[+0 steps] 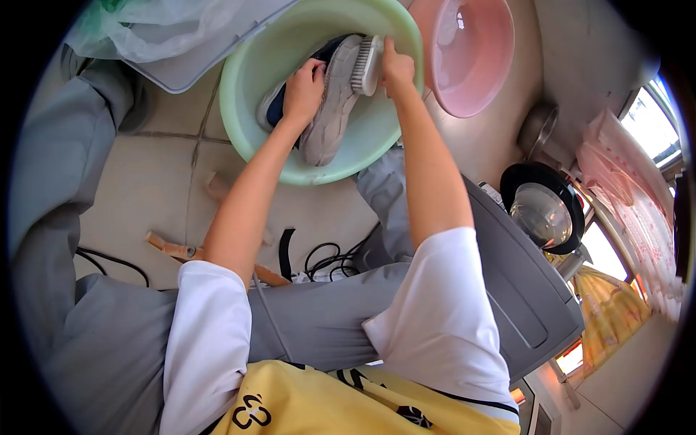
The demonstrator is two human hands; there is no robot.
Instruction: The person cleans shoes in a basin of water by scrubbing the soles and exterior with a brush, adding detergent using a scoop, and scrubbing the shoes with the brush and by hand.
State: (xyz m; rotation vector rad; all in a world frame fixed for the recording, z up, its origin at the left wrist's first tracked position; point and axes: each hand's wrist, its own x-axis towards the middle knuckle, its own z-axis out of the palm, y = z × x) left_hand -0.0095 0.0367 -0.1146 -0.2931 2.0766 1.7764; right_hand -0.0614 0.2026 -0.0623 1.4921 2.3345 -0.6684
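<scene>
A light green basin point(250, 138) stands on the tiled floor. Inside it a shoe with a grey sole point(335, 109) is tilted on its side, sole facing up and to the right, and a second dark blue and grey shoe point(272, 109) lies partly hidden at the left. My left hand point(304, 90) is closed on the upper of the tilted shoe. My right hand point(399, 67) grips a white scrub brush point(372, 67), whose bristles rest against the sole's right edge near the toe or heel; which end cannot be told.
A pink basin point(475, 58) stands right of the green one. A grey tray with a plastic bag point(167, 36) is at the upper left. Black cables point(333, 257) lie near my legs. A dark grey box-like object point(518, 290) and a metal pot point(539, 129) are at the right.
</scene>
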